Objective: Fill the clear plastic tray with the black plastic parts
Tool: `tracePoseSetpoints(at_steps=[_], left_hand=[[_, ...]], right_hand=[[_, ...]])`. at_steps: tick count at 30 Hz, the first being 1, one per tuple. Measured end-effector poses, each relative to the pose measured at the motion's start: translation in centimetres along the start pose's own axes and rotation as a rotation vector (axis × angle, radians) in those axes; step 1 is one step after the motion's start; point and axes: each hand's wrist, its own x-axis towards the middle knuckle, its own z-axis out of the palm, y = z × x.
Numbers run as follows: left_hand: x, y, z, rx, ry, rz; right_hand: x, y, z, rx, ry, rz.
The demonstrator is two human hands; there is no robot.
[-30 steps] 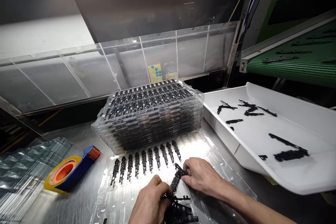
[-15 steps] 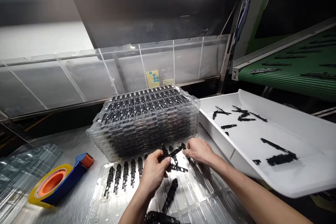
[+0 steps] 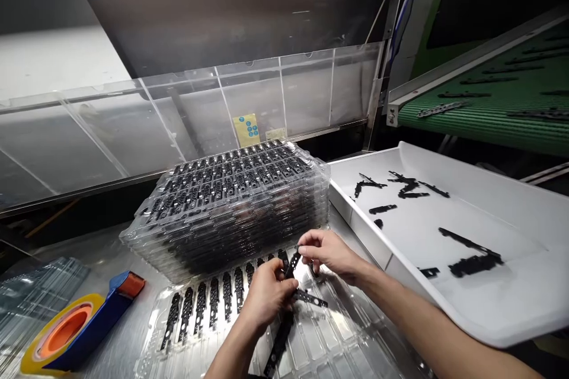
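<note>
Both grips are closed on slim black plastic strips, just above the clear tray (image 3: 331, 331) on the tabletop (image 3: 89, 249). My left hand (image 3: 267, 293) is pressed round a small bunch of strips (image 3: 279, 343) – one hangs down toward me, another pokes out sideways to the right. I'd judge the spares are fanned in one fist so they can be told apart. My right hand (image 3: 331, 251) pinches the top end of a single strip (image 3: 292, 262) between thumb and forefinger, with my left thumb beside it lower down. Steadied from both sides like that, it sits upright over the slots.

The tray lies flat under my hands. Its far row of strips (image 3: 200, 308) is filled from the left, side by side, and the slots nearer me are bare. Just behind it, touching or nearly so, stands a stack of filled trays (image 3: 231, 201). On my right a white bin (image 3: 413, 249) slopes in beside the tray, with loose strips (image 3: 475, 262) scattered in it – near my right hand. Off to the left lie a tape dispenser (image 3: 66, 328) and a pile of empty trays (image 3: 31, 290), well apart from my hands.
</note>
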Motion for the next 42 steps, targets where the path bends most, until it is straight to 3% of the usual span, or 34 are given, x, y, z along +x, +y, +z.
tracePoseSetpoints(at_steps=[6,9,13,18,26,30,34,36,38,42], left_hand=[[-2.1,0.2,-1.9,0.116,0.037,-0.054],[-2.9,0.3,-2.6,0.073,0.034,-0.077],[-3.2,-0.1,-2.5,0.015,-0.003,-0.092],[-3.2,-0.3,-2.2,-0.009,-0.005,-0.064],[-3.2,0.2,-1.7,-0.066,-0.039,-0.044],[-3.5,0.4,-1.0,-0.103,-0.080,-0.040],[-3.4,0.5,0.0,-0.024,-0.156,-0.006],[-3.2,0.7,0.7,0.080,-0.213,0.018],[-3.1,1.0,1.3,0.145,-0.235,0.061],[-3.0,1.5,1.1,0.079,-0.104,0.106]], right_hand=[[2.4,0.3,-0.6,-0.118,0.001,-0.015],[2.8,1.0,-0.2,-0.263,-0.011,-0.102],[2.8,1.9,1.2,-0.425,0.067,-0.251],[1.9,2.2,1.5,-0.574,0.112,-0.356],[-1.2,2.3,1.0,-0.710,0.055,-0.387],[-3.4,1.1,0.8,-0.649,0.060,-0.350],[-6.3,-0.5,0.5,-0.288,-0.068,-0.201],[-7.2,-0.8,0.5,-0.128,-0.068,-0.128],[-7.5,-0.9,0.3,-0.066,-0.017,-0.110],[-7.1,-0.8,-0.5,-0.067,0.218,-0.152]])
